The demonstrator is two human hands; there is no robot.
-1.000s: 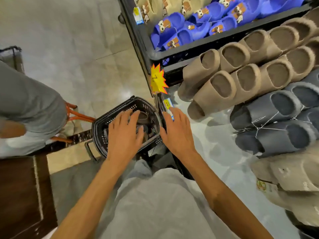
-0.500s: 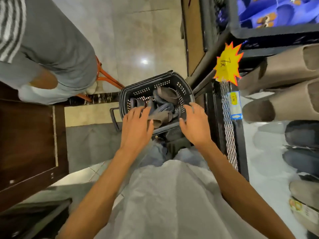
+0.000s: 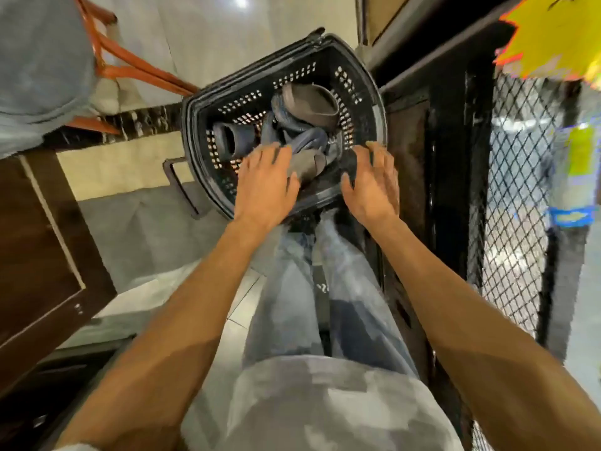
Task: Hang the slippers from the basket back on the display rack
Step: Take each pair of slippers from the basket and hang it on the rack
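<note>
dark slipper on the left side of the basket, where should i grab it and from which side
Take the dark slipper by the band over its foot opening. The opening faces up, and the slipper lies uncovered at the edge of the pile, by the left wall of the basket. Probably come from above with the left hand, which is nearest, fingers hooked inside, thumb over the band.

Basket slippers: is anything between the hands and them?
Nothing visible does. The basket is open-topped; the left hand is over the slippers, fingers at the brown slipper; the right hand is over the near rim.
</note>
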